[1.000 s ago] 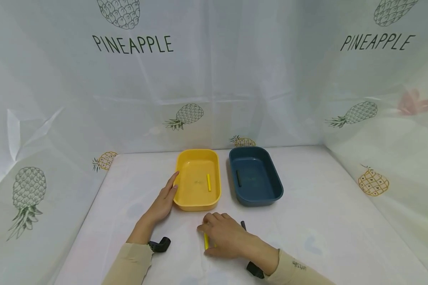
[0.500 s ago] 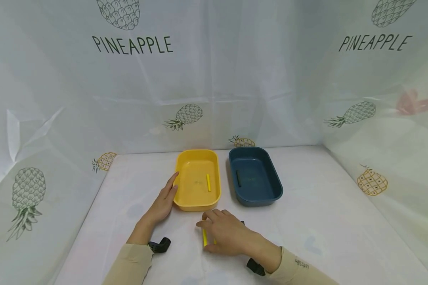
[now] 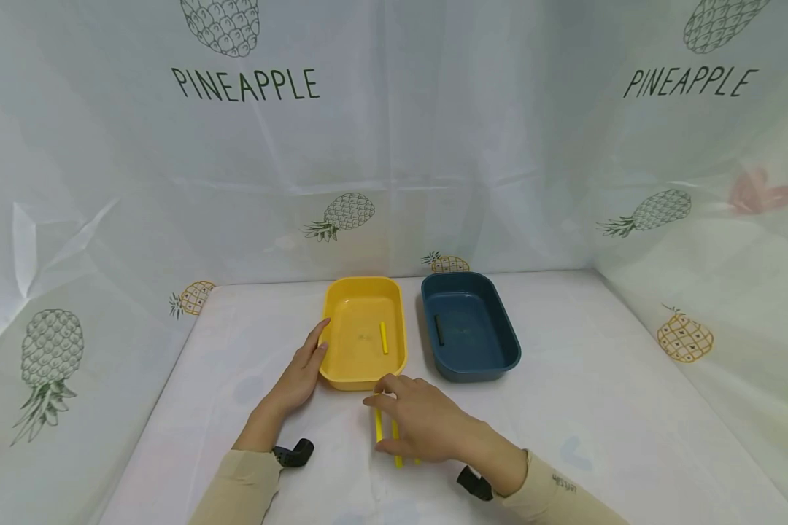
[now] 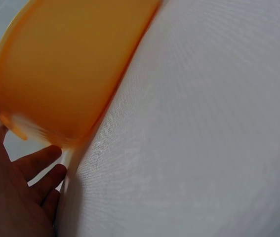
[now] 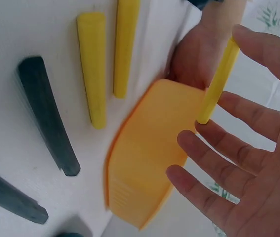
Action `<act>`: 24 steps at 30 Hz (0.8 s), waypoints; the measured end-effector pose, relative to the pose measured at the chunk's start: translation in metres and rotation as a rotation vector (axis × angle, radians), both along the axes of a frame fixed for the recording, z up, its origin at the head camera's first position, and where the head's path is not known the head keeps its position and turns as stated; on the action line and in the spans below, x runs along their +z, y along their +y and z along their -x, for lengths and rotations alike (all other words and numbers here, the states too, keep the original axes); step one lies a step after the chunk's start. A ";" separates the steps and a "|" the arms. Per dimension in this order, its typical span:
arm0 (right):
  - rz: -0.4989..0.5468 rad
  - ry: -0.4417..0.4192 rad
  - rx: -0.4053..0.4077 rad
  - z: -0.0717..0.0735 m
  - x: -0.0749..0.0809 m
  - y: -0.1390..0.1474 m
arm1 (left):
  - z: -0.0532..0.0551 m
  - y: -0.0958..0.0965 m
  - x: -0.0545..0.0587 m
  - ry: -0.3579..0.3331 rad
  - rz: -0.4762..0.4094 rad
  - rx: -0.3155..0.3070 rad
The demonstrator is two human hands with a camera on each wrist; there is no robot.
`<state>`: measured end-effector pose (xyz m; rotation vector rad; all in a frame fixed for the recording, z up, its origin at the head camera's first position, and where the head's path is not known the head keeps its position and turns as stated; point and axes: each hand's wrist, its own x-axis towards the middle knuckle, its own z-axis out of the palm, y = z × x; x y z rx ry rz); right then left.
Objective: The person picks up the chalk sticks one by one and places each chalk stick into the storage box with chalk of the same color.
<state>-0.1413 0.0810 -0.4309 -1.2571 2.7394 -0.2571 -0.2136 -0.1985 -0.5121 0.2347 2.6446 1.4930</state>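
In the head view my right hand (image 3: 428, 421) pinches a short yellow stick (image 5: 218, 86) between thumb and fingertips, just in front of the yellow tray (image 3: 351, 383). The right wrist view has the other fingers spread, with the stick held off the table. My left hand (image 3: 297, 378) rests against the tray's left side with fingers extended; its fingertips (image 4: 56, 152) are by the tray's wall. Inside the tray lies one yellow stick (image 3: 384, 338). Below my right hand, two more yellow sticks (image 5: 93, 71) and two dark sticks (image 5: 48, 113) lie on the table.
To the right of the yellow tray stands a dark blue tray (image 3: 476, 373) holding one dark stick (image 3: 439, 329). Behind both trays hangs a white pineapple-print curtain (image 3: 394, 182). A white cloth (image 3: 597, 408) covers the table.
My right hand has risen and moved slightly away toward the yellow tray with the yellow stick, uncovering more of the sticks beneath. The left hand keeps its place on the tray.
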 end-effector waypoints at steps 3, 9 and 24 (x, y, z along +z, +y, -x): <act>0.014 -0.001 -0.008 0.002 0.002 0.000 | 0.000 -0.001 0.000 -0.002 0.003 0.000; 0.027 -0.005 -0.029 0.005 0.005 0.000 | 0.001 -0.001 0.000 0.014 -0.012 -0.006; 0.052 -0.015 -0.050 0.010 0.014 0.000 | 0.000 -0.001 0.000 0.016 -0.016 -0.004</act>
